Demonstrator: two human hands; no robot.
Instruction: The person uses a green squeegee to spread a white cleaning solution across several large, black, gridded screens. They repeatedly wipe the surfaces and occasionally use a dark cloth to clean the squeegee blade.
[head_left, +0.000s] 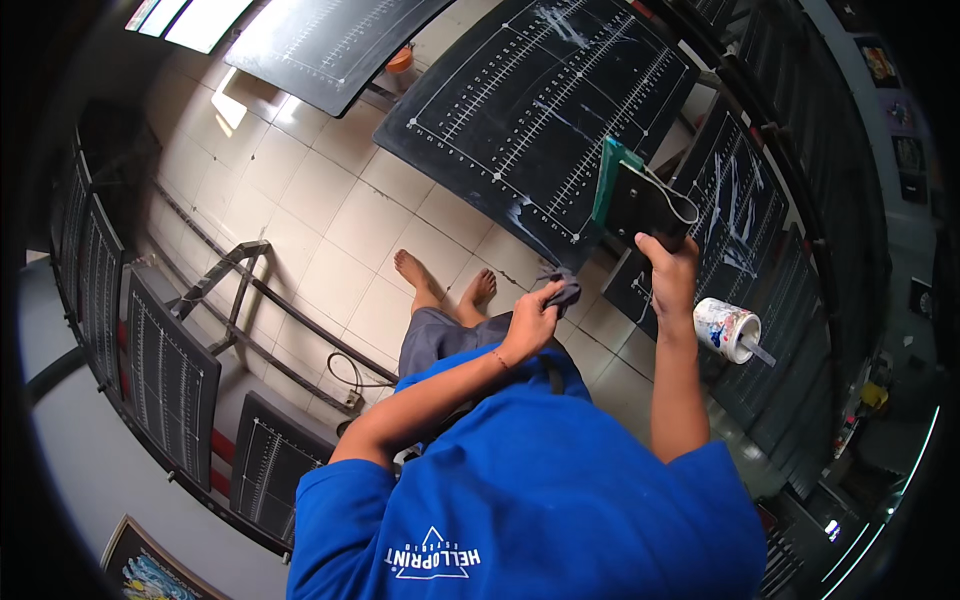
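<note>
My right hand (667,275) is closed around the dark handle of what looks like a squeegee (640,200), with a green blade edge on its left side and a pale cord looped over it. The tool is raised beside the near right corner of a large black printing board (545,110) marked with white ruler lines and pale smears. In front of my body, my left hand (533,322) is closed on a crumpled grey cloth (562,287), just off that board's near corner. A paint-stained white tub (722,328) with a flat scraper (762,352) sticking out stands right of my right forearm.
Another black board (320,50) lies at the upper left, with an orange-topped container (400,62) beside it. A smeared board (730,200) is at the right. Dark metal rails (290,290) and tilted boards (170,370) line the left. Pale tiles (350,220) cover the floor.
</note>
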